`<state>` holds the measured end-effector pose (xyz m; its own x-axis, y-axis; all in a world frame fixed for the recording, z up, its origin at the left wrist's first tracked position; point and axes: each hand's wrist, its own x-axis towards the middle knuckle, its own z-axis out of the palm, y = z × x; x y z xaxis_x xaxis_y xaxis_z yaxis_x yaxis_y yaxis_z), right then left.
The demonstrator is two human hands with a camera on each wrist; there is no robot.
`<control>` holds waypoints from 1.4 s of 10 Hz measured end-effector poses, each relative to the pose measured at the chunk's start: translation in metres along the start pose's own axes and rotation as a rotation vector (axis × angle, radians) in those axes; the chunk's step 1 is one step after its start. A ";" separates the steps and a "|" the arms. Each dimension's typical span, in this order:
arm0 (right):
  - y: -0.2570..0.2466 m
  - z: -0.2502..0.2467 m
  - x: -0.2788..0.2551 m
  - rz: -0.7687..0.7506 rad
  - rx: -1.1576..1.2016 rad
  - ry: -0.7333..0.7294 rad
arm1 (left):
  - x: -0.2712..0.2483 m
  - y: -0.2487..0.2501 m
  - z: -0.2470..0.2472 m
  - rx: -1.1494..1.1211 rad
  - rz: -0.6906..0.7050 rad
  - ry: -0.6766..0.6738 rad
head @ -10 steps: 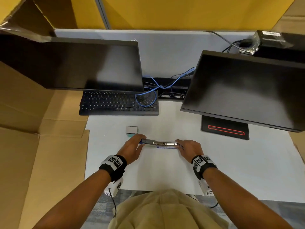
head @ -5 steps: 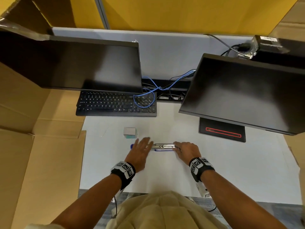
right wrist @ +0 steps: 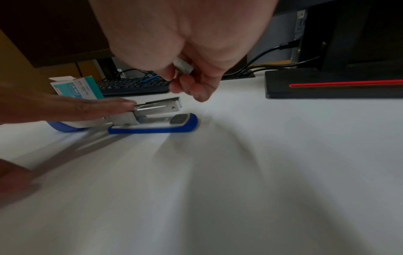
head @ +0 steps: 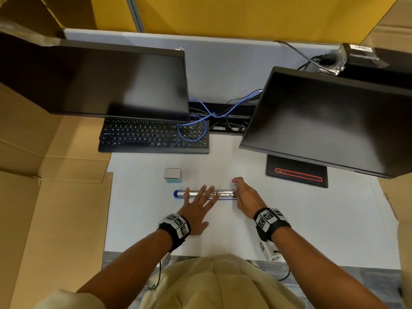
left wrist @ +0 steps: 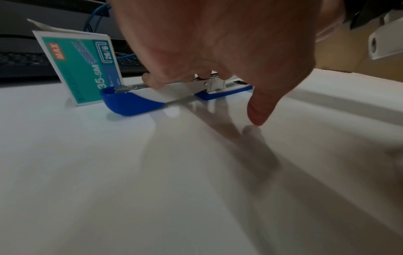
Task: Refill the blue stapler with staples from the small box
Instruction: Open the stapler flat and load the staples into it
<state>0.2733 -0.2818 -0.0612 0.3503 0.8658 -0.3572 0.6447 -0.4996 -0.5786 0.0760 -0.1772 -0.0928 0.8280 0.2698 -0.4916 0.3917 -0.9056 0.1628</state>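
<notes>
Blue stapler (head: 205,194) lies swung open flat on the white bench (head: 312,219), long axis running left to right, metal staple channel facing up. Blue cap end points left, blue base with its anvil plate to the right

Left hand (head: 198,205) lies flat over the middle of the stapler, fingers (left wrist: 152,81) straight and spread, tips pressing on the metal channel; thumb points down toward the bench without gripping anything

Right hand (head: 244,197) sits at the stapler's right end, raised a little off it. Its fingers (right wrist: 196,86) are curled in, pinching a small pale strip of staples (right wrist: 183,66) between thumb and fingertips, above the open front of the channel

Small box (head: 173,175), teal and white, stands on the bench just behind the stapler's left end, a little apart from it; top flap is open in the right wrist view. Label reads MAX 35-5M 26/6

Black keyboard (head: 153,137) farther back, blue cable (head: 196,121) looped over its right end. Two dark monitors (head: 111,81) overhang the bench. Cardboard (head: 55,197) to the left
</notes>
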 end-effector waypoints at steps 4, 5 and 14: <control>-0.005 0.004 0.010 0.010 -0.129 0.083 | -0.001 -0.001 -0.005 -0.027 0.007 -0.014; -0.001 0.007 0.008 -0.038 -0.255 0.064 | -0.001 -0.002 -0.006 -0.033 0.011 -0.020; -0.009 0.016 0.019 -0.159 -0.399 0.104 | -0.001 -0.005 -0.007 -0.026 0.023 -0.033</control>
<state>0.2635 -0.2617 -0.0745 0.2789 0.9395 -0.1991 0.9008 -0.3278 -0.2849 0.0759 -0.1711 -0.0874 0.8232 0.2379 -0.5155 0.3837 -0.9024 0.1961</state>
